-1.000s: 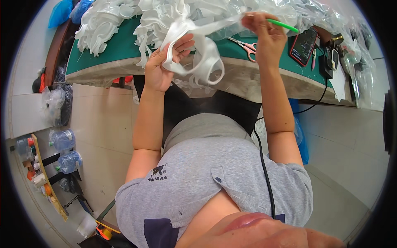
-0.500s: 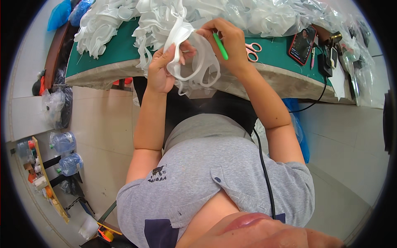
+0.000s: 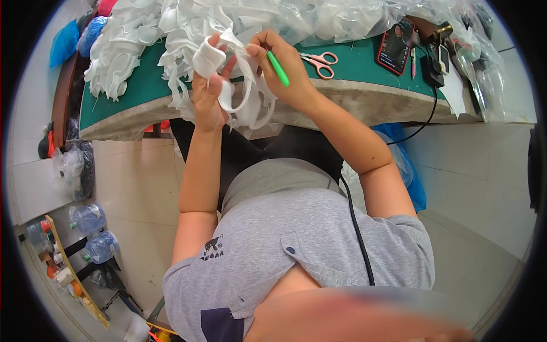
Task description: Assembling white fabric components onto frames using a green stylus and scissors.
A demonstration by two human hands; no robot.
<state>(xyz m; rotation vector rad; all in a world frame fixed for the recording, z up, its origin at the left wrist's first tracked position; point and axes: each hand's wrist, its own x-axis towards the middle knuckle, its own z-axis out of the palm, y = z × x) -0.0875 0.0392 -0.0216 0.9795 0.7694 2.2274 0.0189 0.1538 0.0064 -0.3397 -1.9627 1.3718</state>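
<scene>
Band, white, looped, sits upper centre of frame. Left hand grips it, fingers up. Right hand is in from out wide right a second ago, so both hands now meet at the band; right fingertips are at its edge, can't tell if pinching. Scissors lie untouched, upper right of centre. Green stick stays gripped in right hand.

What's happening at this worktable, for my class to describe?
The left hand holds up a looped white fabric-like piece at the front edge of a green worktable. The right hand, close against the piece, grips a green stick-like tool. Pink-handled scissors lie to the right, a phone beyond them, and more white pieces are heaped behind.
</scene>
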